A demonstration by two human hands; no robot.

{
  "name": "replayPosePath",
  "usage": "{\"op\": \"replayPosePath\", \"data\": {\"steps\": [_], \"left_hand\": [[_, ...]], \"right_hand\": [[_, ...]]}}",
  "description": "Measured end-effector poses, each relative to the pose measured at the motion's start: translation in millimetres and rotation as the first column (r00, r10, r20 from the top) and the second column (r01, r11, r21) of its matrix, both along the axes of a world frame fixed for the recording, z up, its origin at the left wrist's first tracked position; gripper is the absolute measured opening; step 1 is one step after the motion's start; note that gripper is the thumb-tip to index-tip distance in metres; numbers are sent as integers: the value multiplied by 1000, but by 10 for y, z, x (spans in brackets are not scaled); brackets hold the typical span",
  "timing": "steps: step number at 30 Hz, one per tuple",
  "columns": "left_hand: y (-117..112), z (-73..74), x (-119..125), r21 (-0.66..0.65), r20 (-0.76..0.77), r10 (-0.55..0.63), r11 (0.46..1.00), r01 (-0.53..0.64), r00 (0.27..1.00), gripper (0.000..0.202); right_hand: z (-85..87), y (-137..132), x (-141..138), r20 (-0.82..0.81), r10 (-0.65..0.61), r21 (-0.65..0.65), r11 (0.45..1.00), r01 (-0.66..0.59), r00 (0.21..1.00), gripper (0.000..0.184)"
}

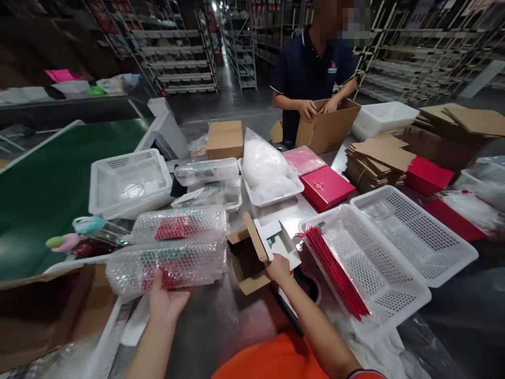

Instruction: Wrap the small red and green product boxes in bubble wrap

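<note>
**Inspector:** Item in hand?

**Recorder:** A bubble-wrapped parcel [169, 263], lying at the near edge of the counter [221, 321]. The left hand [168, 300] takes it from the near side, grip closed on the wrap.

**Inspector:** Orientation?

**Recorder:** Its long axis runs across the view, left to right. The right end sits slightly farther off and points at a small cardboard box [246, 260]. A second parcel [179, 223] lies just behind it, parallel and touching.

**Inspector:** The other hand?

**Recorder:** The right hand [279, 267] rests on the near right edge of that box, by a white card insert [276, 239]. The flaps stand open. Whether the grip is clenched or released, I cannot tell.

**Inspector:** Surroundings?

**Recorder:** To the right, a white basket [394, 300] holds red folders [335, 271]. Beyond the box lies a red box [325, 187]. To the left runs a green belt [51, 179]. Across the counter, a co-worker's hands are at a large carton [329, 129].
</note>
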State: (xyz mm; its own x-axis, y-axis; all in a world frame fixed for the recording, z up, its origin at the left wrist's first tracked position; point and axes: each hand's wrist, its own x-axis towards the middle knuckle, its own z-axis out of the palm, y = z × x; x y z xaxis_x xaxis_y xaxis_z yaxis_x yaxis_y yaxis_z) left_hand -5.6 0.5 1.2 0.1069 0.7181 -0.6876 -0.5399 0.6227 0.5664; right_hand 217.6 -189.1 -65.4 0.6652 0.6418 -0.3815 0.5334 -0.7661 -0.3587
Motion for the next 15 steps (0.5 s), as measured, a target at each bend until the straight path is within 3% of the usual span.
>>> {"op": "replayPosePath", "data": {"steps": [2, 4, 6, 8, 11, 15], "left_hand": [[-10, 19, -7, 13, -14, -28, 1000, 28, 1000, 29], [-17, 24, -15, 30, -33, -46, 998, 47, 998, 30], [-23, 24, -20, 46, -50, -66, 997, 68, 997, 29], [-31, 29, -17, 61, -67, -80, 995, 85, 995, 29], [-47, 52, -8, 77, -66, -98, 992, 103, 993, 35], [-76, 71, -8, 83, -68, -114, 989, 119, 991, 41]], "right_hand": [[7, -147, 19, -3, 14, 82, 997, -13, 1000, 36], [-36, -420, 16, 72, 6, 279, 960, -26, 997, 36], [-142, -784, -23, 173, -92, 485, 875, -4, 981, 34], [-292, -1154, -102, 191, -218, 555, 828, 78, 957, 34], [-504, -1516, -274, 91, -276, 400, 890, 219, 957, 33], [-592, -1506, -472, 66, -215, 64, 975, 210, 975, 37]]}}
